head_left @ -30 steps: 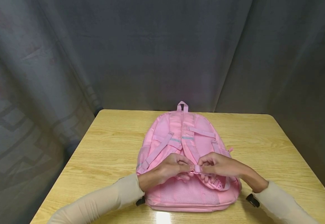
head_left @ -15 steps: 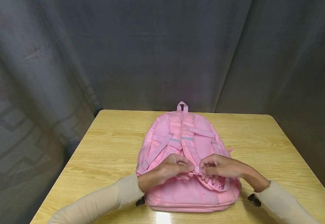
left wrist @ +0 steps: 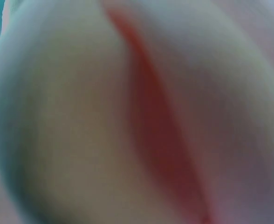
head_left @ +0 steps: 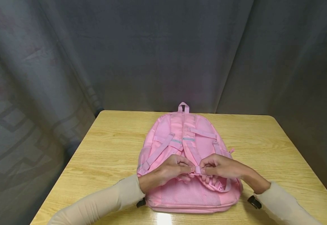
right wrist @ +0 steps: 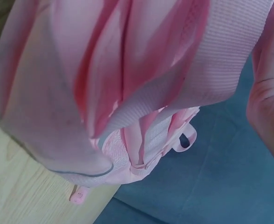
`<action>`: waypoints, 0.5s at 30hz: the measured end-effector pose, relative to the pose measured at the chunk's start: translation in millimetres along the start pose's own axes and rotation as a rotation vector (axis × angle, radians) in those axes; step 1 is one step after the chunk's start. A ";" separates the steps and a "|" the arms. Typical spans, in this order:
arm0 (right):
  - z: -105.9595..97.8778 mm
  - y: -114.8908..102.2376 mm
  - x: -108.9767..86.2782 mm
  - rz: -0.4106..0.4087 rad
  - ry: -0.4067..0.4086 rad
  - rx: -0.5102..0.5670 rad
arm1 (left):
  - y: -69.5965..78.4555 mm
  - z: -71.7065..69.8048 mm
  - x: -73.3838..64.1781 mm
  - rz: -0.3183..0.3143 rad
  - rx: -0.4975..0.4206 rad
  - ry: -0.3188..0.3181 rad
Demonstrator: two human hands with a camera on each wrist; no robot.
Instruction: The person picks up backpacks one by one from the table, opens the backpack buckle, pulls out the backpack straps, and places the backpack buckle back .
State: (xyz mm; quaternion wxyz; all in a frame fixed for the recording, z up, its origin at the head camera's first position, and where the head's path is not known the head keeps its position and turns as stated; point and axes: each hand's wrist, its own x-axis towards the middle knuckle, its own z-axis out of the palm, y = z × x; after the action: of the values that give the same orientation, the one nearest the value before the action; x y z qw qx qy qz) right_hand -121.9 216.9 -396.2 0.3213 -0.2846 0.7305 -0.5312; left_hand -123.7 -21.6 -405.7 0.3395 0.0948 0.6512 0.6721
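Note:
A pink backpack [head_left: 186, 195] lies with its strap side up and its top loop toward the back. Low over its middle, the left hand [head_left: 169, 170] pinches the end of a small pink plastic buckle [head_left: 192, 172]. Close beside it, the right hand [head_left: 225, 167] pinches the pink webbing strap [head_left: 198, 169] that joins the buckle, thumb on top. The fingertips nearly meet. Below the right hand, another pink plastic piece [head_left: 218, 185] shows by a loop of webbing. In the right wrist view, part of the right hand [right wrist: 270, 88] is beside wide webbing [right wrist: 221, 60]. The left wrist view is blurred.
The wooden table [head_left: 115, 140] carries the backpack near its front edge. Two padded shoulder straps [head_left: 189, 132] lie along the backpack's middle, with loose webbing across its panels. A pink zipper pull [head_left: 232, 150] sticks out at its right side. Grey curtains [head_left: 163, 56] hang behind the table.
The right hand shifts slightly, its fingertips adjusting on the webbing by the buckle. The left hand and the backpack stay almost still.

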 end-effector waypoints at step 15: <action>3.4 -5.4 3.2 0.000 0.012 0.003 | 0.0 0.2 -0.9 0.016 0.016 -0.003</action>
State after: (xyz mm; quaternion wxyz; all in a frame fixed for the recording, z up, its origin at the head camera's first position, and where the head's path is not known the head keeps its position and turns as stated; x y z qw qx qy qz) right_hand -120.9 210.9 -392.3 0.3173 -0.2810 0.7315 -0.5342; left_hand -122.9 -22.0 -405.4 0.3344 0.1037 0.6554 0.6692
